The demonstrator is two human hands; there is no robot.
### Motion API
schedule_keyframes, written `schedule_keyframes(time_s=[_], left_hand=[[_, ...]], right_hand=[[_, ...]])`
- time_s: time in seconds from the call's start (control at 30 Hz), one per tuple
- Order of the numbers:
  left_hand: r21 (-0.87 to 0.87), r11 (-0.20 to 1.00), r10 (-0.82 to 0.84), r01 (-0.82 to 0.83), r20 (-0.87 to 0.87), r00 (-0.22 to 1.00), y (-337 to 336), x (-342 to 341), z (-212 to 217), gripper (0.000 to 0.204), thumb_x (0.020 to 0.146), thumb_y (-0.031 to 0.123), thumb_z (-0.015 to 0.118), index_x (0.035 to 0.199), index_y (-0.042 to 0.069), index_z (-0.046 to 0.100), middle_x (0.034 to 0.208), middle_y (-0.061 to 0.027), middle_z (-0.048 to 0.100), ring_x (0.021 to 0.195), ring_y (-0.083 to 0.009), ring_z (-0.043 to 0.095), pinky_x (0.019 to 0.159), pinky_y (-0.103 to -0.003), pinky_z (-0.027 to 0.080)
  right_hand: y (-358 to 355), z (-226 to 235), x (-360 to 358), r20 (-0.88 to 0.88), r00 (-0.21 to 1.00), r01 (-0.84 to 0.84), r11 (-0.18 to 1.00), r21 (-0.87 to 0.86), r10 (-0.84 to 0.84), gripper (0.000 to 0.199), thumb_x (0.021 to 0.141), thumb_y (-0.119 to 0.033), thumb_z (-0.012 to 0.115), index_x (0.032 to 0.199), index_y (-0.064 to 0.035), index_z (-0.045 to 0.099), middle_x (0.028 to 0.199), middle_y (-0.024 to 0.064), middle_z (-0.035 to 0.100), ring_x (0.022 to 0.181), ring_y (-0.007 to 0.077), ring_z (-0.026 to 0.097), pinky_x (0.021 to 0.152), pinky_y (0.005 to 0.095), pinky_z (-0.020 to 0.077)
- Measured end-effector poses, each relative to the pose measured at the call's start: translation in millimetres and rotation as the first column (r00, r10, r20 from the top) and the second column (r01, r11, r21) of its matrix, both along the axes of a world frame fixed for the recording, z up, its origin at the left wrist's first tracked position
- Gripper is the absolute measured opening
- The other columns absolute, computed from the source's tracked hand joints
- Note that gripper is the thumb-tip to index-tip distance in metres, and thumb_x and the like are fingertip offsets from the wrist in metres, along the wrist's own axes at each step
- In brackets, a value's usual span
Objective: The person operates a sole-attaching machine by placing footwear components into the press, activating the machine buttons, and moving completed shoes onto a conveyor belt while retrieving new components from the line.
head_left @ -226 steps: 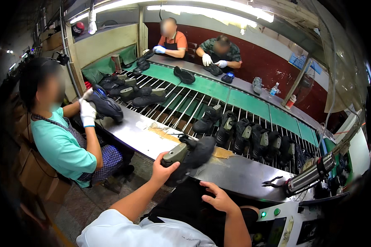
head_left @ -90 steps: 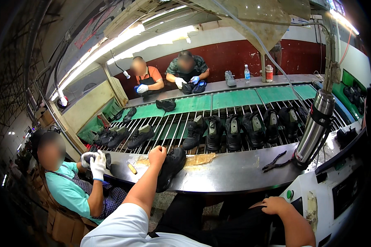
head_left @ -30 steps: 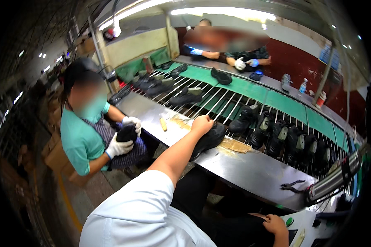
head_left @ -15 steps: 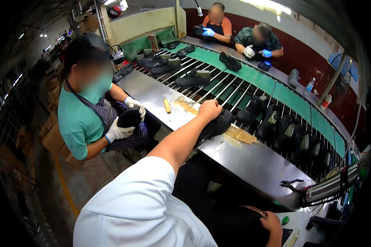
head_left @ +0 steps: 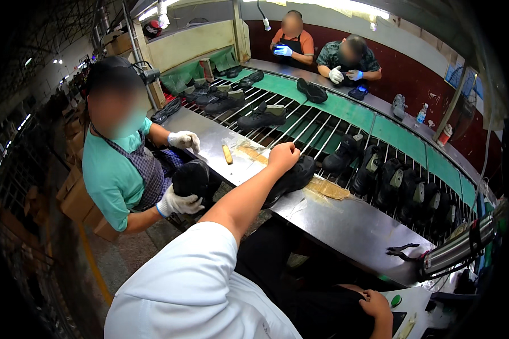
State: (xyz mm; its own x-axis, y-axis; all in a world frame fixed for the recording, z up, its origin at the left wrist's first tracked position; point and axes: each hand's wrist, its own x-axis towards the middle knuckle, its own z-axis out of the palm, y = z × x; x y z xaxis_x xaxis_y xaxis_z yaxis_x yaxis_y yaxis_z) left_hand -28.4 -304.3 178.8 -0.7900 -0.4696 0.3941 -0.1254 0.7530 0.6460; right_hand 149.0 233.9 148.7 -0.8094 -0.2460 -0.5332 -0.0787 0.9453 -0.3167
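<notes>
My left hand is over the metal bench at the end of my outstretched arm, its fingers curled. What lies inside the fingers, if anything, is hidden. Right beside it is a black shoe, partly behind my forearm. My right hand rests loosely on the dark cloth over my lap, fingers partly visible, with no object seen in it. Brown tape-like sheets lie on the bench by the shoe, and a small yellowish block lies farther left.
Black shoes stand along the roller rack, with a green belt beyond. At left a co-worker in gloves holds a black shoe. Two more people work across. A metal cylinder juts in at right.
My left hand has shifted slightly left, away from the shoe's top. The co-worker at left has taken one glove off the black shoe and lowered it in the other. The view has shifted a little.
</notes>
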Motion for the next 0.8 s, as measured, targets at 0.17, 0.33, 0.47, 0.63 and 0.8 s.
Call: schedule_keyframes(time_s=[0.17,0.33,0.47,0.63,0.8], left_hand=[[-0.294,0.936,-0.244,0.195,-0.142,0.959,-0.2,64.0,23.6,0.012,0.075,0.019,0.066,0.076,0.007,0.064,0.079,-0.0093,0.062,0.084,-0.0322,0.06,0.075,-0.042,0.048],[-0.461,0.763,-0.433,0.453,0.155,0.888,-23.7,177.9,126.6,0.025,0.075,0.022,0.071,0.095,0.008,0.064,0.093,-0.0113,0.061,0.091,-0.032,0.059,0.079,-0.041,0.048],[-0.444,0.653,-0.357,0.613,0.534,0.766,-53.0,218.3,170.7,0.064,0.066,0.04,0.078,0.119,0.009,0.059,0.107,-0.0162,0.063,0.103,-0.034,0.059,0.089,-0.041,0.048],[-0.138,0.694,-0.366,0.706,0.778,0.511,-62.8,201.7,181.3,0.065,0.064,0.035,0.081,0.118,0.005,0.06,0.107,-0.0169,0.066,0.104,-0.0353,0.061,0.091,-0.04,0.048],[-0.32,0.643,-0.293,0.696,0.737,0.609,-32.6,200.6,172.0,0.055,0.064,0.04,0.081,0.106,0.008,0.065,0.096,-0.0129,0.068,0.086,-0.0352,0.065,0.078,-0.041,0.052]], right_hand=[[4.8,-1.1,0.5,-0.032,0.999,0.001,1.0,-0.004,-0.001,0.049,0.075,-0.032,0.067,0.116,-0.0061,0.064,0.113,0.0183,0.065,0.107,0.035,0.061,0.093,0.0405,0.0481],[-4.7,-6.6,-1.2,0.006,0.999,-0.035,0.999,-0.008,0.035,0.047,0.075,-0.032,0.067,0.114,-0.0054,0.065,0.114,0.0185,0.064,0.108,0.035,0.06,0.093,0.0403,0.048],[-4.2,-40.5,1.6,-0.083,0.99,-0.123,0.983,-0.134,0.112,0.045,0.075,-0.029,0.067,0.112,-0.0042,0.065,0.111,0.0183,0.066,0.106,0.0342,0.061,0.092,0.0406,0.0481],[-41.5,-63.0,12.8,-0.182,0.978,-0.163,0.92,-0.355,0.103,0.04,0.077,-0.028,0.068,0.111,-0.0058,0.066,0.106,0.0141,0.068,0.1,0.031,0.064,0.09,0.0386,0.0494],[-137.5,-30.3,50.8,-0.115,0.981,0.041,0.756,-0.654,-0.154,0.044,0.078,-0.021,0.07,0.119,-0.006,0.062,0.106,0.0128,0.068,0.099,0.0264,0.065,0.087,0.0363,0.0512]])
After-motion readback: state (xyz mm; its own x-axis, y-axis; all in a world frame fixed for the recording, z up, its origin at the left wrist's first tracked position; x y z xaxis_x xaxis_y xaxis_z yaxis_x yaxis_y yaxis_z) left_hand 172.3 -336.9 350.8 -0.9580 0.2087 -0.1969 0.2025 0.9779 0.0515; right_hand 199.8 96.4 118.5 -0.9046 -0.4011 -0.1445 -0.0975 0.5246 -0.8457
